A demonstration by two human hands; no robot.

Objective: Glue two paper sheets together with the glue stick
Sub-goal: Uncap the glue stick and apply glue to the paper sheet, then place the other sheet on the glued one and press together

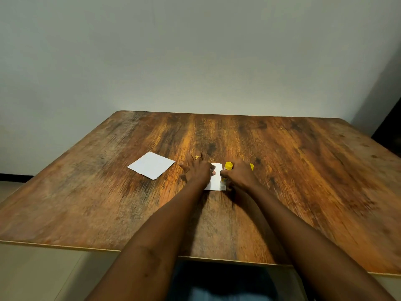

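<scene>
A white paper sheet (216,180) lies flat near the middle of the wooden table (303,170), partly hidden under both hands. My left hand (196,169), wearing a gold ring, presses flat on its left side with fingers spread. My right hand (237,173) grips a glue stick (225,173) with a yellow top, its lower end touching the sheet's right part. A yellow piece (251,166), maybe the cap, peeks out behind my right hand. A second white sheet (151,165) lies by itself to the left, apart from both hands.
A plain pale wall stands behind the table's far edge. A dark opening (390,122) shows at the right. Pale floor (32,274) lies below the table's near left edge.
</scene>
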